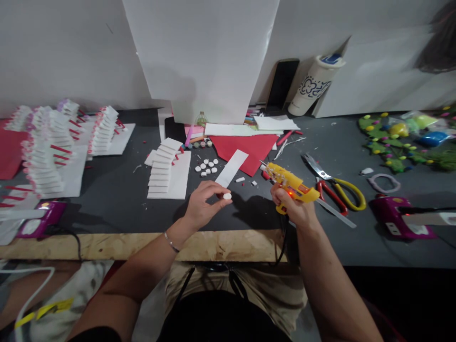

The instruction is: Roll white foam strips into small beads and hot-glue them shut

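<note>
Between the thumb and fingers of my left hand (207,202) is a small white disc (227,196). My right hand (292,205) is wrapped round the handle of a yellow glue gun (290,183), its nozzle pointing left and a clear glue stick (337,213) sticking out of its back. Beyond my left hand a white strip (232,168) lies partly over a red sheet (245,149). Several white discs (206,166) are grouped left of the strip. Further left, a stepped white model (161,173) with small red posts rests on a white base (182,178).
Red-and-yellow pliers (333,185) lie right of the glue gun. Purple power strips (399,218) (44,221) sit at both sides. More stepped models (53,152) stand at the left. A bottle (313,85) and a phone (283,84) lean at the back. A person's leg shows at lower left.
</note>
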Motion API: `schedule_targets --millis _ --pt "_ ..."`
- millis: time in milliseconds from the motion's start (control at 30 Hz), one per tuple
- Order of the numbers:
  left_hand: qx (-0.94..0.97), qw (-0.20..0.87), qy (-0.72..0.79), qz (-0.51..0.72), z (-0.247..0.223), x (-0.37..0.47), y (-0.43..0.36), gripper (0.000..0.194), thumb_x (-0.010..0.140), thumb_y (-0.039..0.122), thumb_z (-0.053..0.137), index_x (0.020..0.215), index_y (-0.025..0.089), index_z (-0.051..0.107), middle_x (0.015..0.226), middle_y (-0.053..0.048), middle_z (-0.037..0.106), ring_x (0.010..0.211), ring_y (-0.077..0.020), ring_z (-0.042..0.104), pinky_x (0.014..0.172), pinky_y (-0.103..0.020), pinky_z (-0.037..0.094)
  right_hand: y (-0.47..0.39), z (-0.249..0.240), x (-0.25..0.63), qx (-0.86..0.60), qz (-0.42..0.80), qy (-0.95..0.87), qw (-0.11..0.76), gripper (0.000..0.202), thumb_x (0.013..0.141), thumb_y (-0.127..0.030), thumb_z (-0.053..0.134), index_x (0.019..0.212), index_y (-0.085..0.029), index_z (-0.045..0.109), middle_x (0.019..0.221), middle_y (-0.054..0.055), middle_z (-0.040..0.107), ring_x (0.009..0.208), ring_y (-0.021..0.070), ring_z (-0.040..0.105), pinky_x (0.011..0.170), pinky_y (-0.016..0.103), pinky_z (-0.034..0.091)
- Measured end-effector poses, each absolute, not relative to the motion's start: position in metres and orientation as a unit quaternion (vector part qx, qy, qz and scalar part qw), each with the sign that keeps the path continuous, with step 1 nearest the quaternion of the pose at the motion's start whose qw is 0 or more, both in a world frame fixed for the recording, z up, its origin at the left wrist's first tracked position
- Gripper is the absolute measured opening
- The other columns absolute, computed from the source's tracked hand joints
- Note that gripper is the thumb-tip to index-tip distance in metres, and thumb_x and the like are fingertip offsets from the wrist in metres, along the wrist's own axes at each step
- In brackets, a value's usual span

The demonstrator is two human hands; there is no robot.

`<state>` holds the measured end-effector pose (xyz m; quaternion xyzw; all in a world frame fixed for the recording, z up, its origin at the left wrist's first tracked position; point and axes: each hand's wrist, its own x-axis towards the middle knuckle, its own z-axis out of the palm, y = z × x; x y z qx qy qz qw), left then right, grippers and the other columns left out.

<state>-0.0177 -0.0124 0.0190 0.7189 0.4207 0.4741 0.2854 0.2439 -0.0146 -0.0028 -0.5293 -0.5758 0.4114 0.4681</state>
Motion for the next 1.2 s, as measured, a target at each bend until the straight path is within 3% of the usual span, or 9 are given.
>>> schedule_targets --millis 200,433,633,900,1033,1200 --pt "0.719 0.287 0.401 0.489 0.0164 -0.0182 -0.0101 0.016 0.080 0.033 0.077 0.090 0.021 0.076 0.082 -0.004 0.071 0.078 -0.0148 0.064 0.077 -0.030 0.051 -0.0151 -0.0011 0.2419 -0.533 0.416 -0.569 0.468 0.045 0.081 -0.063 0.061 0.068 -0.021 0.051 0.061 -0.002 0.049 0.054 0.0119 0.046 0.049 0.026 0.039" --pt "0.582 0.474 0.433 0.499 0.0145 -0.0193 -0.0060 0.028 0.079 0.036 0.077 0.104 0.022 0.078 0.080 -0.002 0.067 0.071 -0.0117 0.059 0.066 -0.025 0.049 -0.0152 0.0016 0.2411 -0.533 0.412 -0.577 0.461 0.045 0.081 -0.063 0.060 0.066 -0.022 0.051 0.060 -0.002 0.049 0.052 0.0117 0.045 0.047 0.026 0.038" --pt "0.466 0.584 0.435 0.503 0.0138 -0.0169 -0.0040 0.032 0.069 0.038 0.084 0.095 0.019 0.079 0.078 -0.002 0.067 0.067 -0.0098 0.057 0.065 -0.023 0.050 -0.0154 -0.0003 0.2429 -0.539 0.410 -0.579 0.455 0.043 0.081 -0.061 0.060 0.067 -0.021 0.053 0.061 -0.001 0.050 0.054 0.0123 0.047 0.049 0.026 0.040" --pt "0.542 0.521 0.438 0.493 0.0136 -0.0172 -0.0042 0.023 0.070 0.035 0.083 0.085 0.019 0.077 0.084 -0.004 0.070 0.076 -0.0126 0.061 0.072 -0.026 0.052 -0.0149 0.0001 0.2422 -0.534 0.413 -0.576 0.460 0.043 0.081 -0.061 0.061 0.066 -0.021 0.051 0.061 -0.001 0.050 0.054 0.0122 0.047 0.049 0.026 0.039" --pt "0.598 0.474 0.432 0.481 0.0153 -0.0181 -0.0058 0.020 0.077 0.032 0.078 0.093 0.021 0.078 0.088 -0.005 0.070 0.079 -0.0132 0.061 0.074 -0.026 0.050 -0.0156 0.0012 0.2408 -0.534 0.413 -0.578 0.459 0.043 0.081 -0.061 0.060 0.067 -0.021 0.052 0.061 -0.001 0.050 0.053 0.0121 0.046 0.049 0.026 0.039" --pt "0.576 0.511 0.428 0.474 0.0163 -0.0196 -0.0062 0.027 0.082 0.036 0.074 0.106 0.024 0.077 0.080 -0.002 0.063 0.070 -0.0105 0.057 0.065 -0.024 0.048 -0.0164 0.0024 0.2396 -0.533 0.402 -0.592 0.451 0.045 0.081 -0.064 0.059 0.065 -0.022 0.051 0.061 -0.001 0.051 0.055 0.0134 0.048 0.051 0.028 0.041"
